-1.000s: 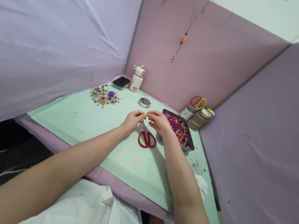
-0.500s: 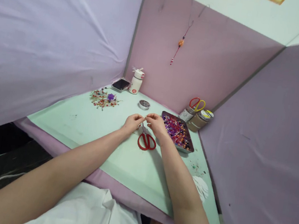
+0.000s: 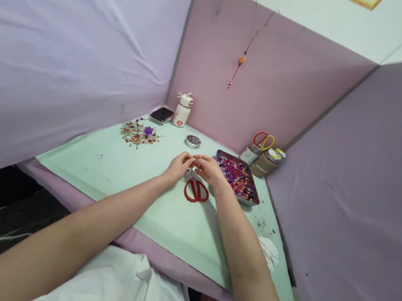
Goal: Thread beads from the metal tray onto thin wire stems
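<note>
My left hand (image 3: 179, 165) and my right hand (image 3: 207, 167) meet fingertip to fingertip above the middle of the table. Both are pinched closed on something small; what it is stays too tiny and too covered to make out. Just below them lies a pair of red-handled scissors (image 3: 196, 191) on the tabletop, its blades partly hidden under my fingers. Close by my right hand stands a dark tray (image 3: 256, 200) filled with purple, red and orange beads (image 3: 237, 175).
Left on the green table (image 3: 126, 175) is a pile of beaded strands (image 3: 138, 134). Behind are a phone (image 3: 161, 114), a white bottle (image 3: 182, 110) and a small round tin (image 3: 193, 141). Jars (image 3: 267, 162) stand right; a white glove (image 3: 268, 252) lies nearer. A beaded string (image 3: 241, 60) hangs above.
My fingertips have shifted slightly and drawn closer together, with the right fingers stretched a little more over the left. The scissors and tray have stayed in place.
</note>
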{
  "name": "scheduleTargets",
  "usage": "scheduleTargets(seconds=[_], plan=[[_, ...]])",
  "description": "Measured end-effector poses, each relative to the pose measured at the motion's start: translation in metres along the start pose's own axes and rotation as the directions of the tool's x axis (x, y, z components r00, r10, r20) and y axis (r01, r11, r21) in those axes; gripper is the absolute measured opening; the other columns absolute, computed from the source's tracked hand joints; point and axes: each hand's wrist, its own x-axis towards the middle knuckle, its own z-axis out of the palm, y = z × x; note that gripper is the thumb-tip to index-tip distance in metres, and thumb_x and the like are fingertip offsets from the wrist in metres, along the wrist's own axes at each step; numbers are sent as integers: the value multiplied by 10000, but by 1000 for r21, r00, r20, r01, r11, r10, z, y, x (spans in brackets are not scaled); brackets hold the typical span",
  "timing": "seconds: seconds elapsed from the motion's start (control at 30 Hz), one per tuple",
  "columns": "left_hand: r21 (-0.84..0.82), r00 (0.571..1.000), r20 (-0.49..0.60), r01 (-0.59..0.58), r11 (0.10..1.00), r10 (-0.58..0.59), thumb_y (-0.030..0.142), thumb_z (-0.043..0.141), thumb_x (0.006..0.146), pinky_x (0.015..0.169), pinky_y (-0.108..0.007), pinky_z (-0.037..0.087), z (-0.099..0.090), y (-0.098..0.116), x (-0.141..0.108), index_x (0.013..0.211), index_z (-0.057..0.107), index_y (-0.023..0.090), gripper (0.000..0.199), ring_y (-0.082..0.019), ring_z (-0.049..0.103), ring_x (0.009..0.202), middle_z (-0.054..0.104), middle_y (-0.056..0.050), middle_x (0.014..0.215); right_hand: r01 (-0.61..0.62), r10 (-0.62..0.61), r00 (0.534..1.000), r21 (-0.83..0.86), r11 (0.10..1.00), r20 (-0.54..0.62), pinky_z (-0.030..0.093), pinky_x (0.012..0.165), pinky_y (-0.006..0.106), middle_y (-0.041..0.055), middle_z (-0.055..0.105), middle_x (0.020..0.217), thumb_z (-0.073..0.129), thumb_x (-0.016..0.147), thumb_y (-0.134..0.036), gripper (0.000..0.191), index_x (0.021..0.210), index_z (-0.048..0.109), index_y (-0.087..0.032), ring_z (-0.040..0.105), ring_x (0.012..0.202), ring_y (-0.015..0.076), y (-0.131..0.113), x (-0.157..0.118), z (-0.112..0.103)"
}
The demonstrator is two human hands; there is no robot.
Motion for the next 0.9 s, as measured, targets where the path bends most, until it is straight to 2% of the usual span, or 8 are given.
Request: scheduleTargets(seconds=[0.13, 0.4, 0.57, 0.9], plan=[[33, 998, 14, -60, 998, 59, 264, 523, 785, 636, -252, 399, 0, -1, 0, 747, 521, 189, 85, -133, 530, 678, 569, 9, 674, 2, -2, 1000, 13, 1000, 0, 395, 563, 210, -16, 598, 649, 699, 549, -163, 227, 766, 633, -181, 560, 656, 105, -1, 0, -1], [-13, 998, 63, 21, 1000, -20, 278, 522, 791, 570, -239, 380, 0, 0, 0, 776, 523, 188, 91, -131, 515, 640, 566, 10, 674, -13, 11, 999, 54, 998, 42, 393, 559, 203, -28, 608, 653, 735, 548, -191, 285, 813, 633, -193, 559, 635, 92, -4, -2, -4], [-7, 998, 54, -18, 1000, 19, 265, 523, 792, 585, -239, 379, 0, 3, -1, 754, 518, 188, 86, -122, 498, 636, 555, 15, 674, -31, 28, 998, 55, 998, 56, 392, 554, 202, -10, 622, 680, 739, 550, -179, 289, 824, 644, -185, 564, 651, 97, -6, -3, -4], [-40, 998, 65, 27, 999, -25, 284, 524, 787, 577, -234, 391, 0, 2, -2, 784, 525, 182, 102, -122, 509, 640, 561, 15, 682, 79, -76, 996, -68, 995, 47, 380, 571, 210, -52, 576, 718, 727, 575, -258, 306, 837, 573, -223, 553, 653, 87, -5, -7, -2]])
